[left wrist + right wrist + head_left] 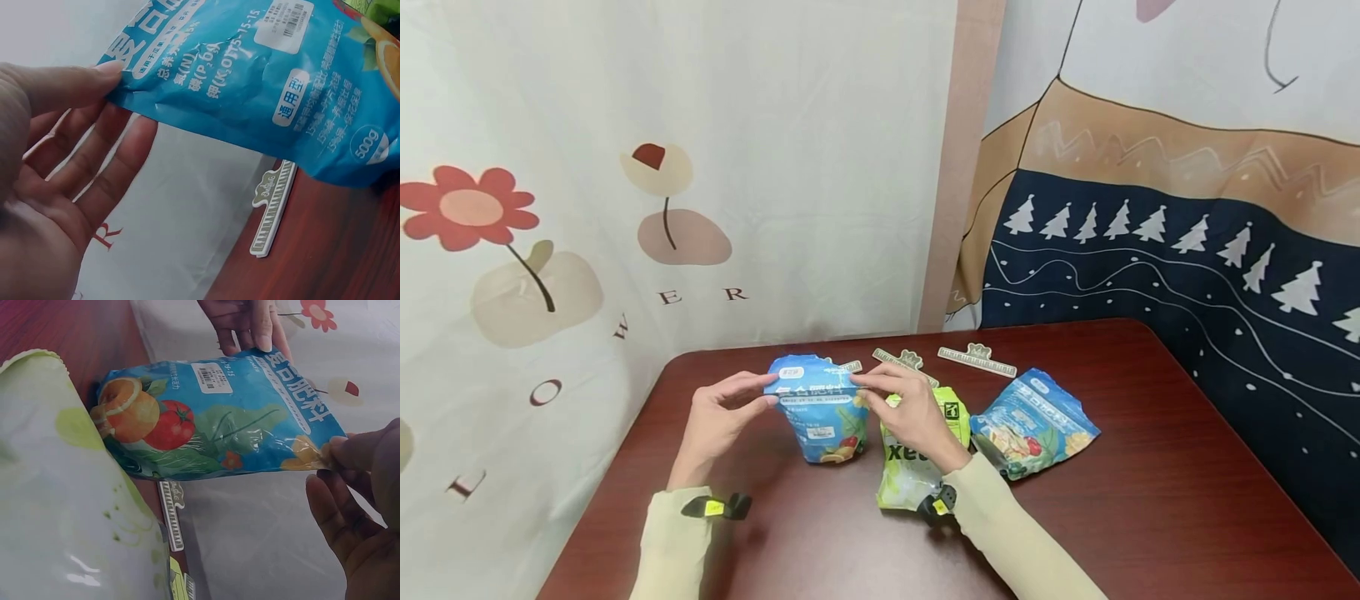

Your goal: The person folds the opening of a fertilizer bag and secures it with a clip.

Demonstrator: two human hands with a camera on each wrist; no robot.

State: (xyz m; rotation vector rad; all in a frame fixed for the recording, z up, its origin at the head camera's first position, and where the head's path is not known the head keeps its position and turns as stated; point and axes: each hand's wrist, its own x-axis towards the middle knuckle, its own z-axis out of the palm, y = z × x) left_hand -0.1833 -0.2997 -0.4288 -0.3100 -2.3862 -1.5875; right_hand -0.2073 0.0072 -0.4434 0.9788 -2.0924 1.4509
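Note:
A blue fertilizer bag (820, 429), printed with fruit and vegetables, is held upright between both hands. My left hand (711, 421) pinches the bag's left upper edge between thumb and fingers. On the opposite side, my right hand (917, 417) pinches the right upper edge. The bag's top part bends at the level of the fingers in the head view. Its printed front (237, 81) fills the upper left wrist view, and the right wrist view shows both pinched corners. Whether its base touches the table cannot be told.
A yellow-green bag (898, 487) lies beneath the right hand. Another blue bag (1033, 429) lies to its right. Ruler-marked clips lie along the back: one at right (977, 360), a middle clip (898, 359), and a third clip (852, 367) partly behind the held bag. Patterned curtains (820, 167) border the table (805, 533).

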